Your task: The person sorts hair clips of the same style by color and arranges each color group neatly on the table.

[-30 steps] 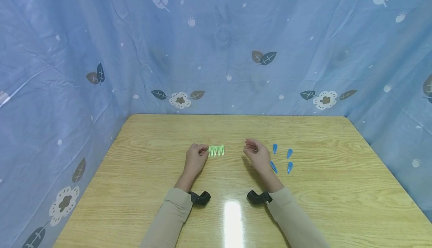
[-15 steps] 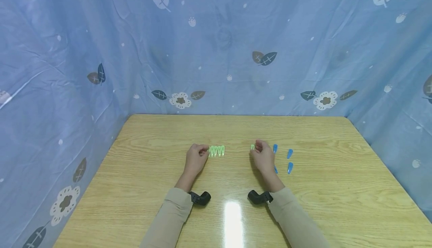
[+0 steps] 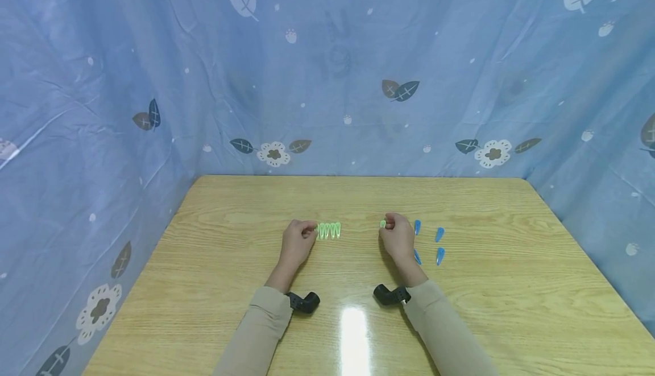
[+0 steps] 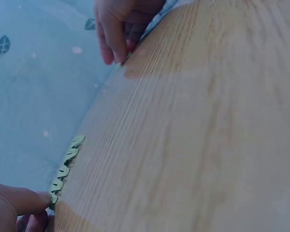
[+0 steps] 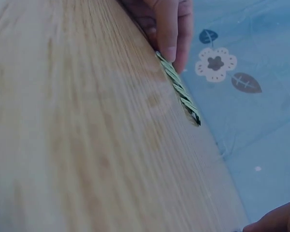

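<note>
Between left hand and right hand, each pinching the nearest one, green snap clips point toward the person.

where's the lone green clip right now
In the head view, the lone green clip is right of centre, at the right hand, between the green row and the blue clips.
</note>
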The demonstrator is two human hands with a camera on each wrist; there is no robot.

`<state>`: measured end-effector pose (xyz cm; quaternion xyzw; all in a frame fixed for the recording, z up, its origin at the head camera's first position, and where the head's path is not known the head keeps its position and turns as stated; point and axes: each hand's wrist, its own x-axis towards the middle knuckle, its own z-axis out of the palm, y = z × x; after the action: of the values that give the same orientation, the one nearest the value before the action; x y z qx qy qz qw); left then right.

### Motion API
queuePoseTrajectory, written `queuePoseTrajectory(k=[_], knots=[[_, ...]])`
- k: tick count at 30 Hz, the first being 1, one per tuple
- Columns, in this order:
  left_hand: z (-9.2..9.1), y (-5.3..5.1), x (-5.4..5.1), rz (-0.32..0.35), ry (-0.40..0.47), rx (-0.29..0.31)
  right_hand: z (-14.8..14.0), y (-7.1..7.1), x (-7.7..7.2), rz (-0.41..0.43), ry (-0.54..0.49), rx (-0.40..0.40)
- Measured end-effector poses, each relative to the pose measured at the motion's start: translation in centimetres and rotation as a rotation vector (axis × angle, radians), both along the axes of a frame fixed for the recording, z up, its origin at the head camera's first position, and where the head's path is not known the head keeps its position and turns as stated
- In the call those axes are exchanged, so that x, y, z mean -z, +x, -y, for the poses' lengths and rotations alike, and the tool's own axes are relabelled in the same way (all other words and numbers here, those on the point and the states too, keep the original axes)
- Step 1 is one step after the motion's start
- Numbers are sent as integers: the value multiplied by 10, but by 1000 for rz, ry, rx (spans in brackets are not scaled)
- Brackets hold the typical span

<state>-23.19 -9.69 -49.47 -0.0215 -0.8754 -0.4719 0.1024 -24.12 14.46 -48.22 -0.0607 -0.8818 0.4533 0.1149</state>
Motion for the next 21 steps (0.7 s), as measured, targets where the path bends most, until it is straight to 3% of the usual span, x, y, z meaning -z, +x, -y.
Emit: queuePoseTrajectory(k=[6, 21], knots=[[0, -1, 1, -5, -3, 0, 0, 0, 0, 11, -31, -20], [0, -1, 0, 9, 4, -4, 3, 0, -3, 113, -376, -111]])
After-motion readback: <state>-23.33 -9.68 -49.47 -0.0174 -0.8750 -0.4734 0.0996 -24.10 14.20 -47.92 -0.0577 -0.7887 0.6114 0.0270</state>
